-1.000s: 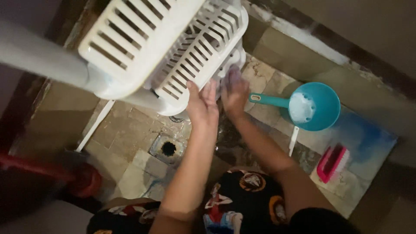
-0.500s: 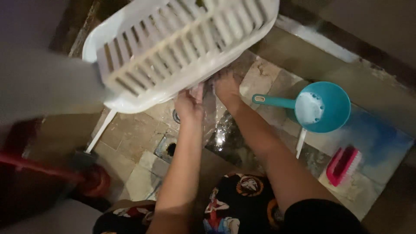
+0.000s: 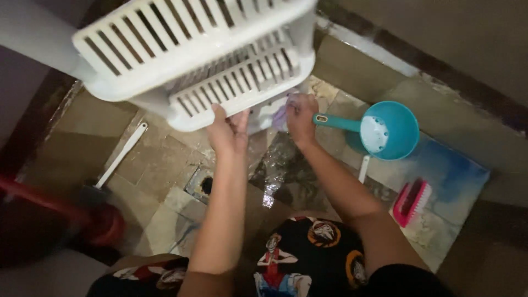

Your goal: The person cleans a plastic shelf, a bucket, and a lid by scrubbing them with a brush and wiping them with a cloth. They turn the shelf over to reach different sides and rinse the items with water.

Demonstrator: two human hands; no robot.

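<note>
The left hand grips the lower edge of a large white slatted plastic basket, fingers curled up over the rim and the thumb spread to the side, so that the hand is closed on the basket's edge and bears it up. The right hand is closed around a small pale purplish scrubbing pad or cloth and presses it against the corner of the same basket, just beside the left hand; how tightly the fingers wrap the pad cannot be told, since the knuckles hide it. The basket is held tilted in the air above a wet, mottled stone-tiled floor, its slotted side and base turned toward the camera, and it fills the upper left of the view. Below the hands a wet patch glistens on the tiles, and a square metal floor drain sits just left of the left forearm. To the right of the right hand a round turquoise plastic dipper with a long handle rests on the floor with white suds inside, its handle pointing toward the right hand. Further right lies a pink plastic scrubbing brush with white bristles. At the left a thin white plastic stick lies slanted on the tiles, near a red rounded object in shadow.
</note>
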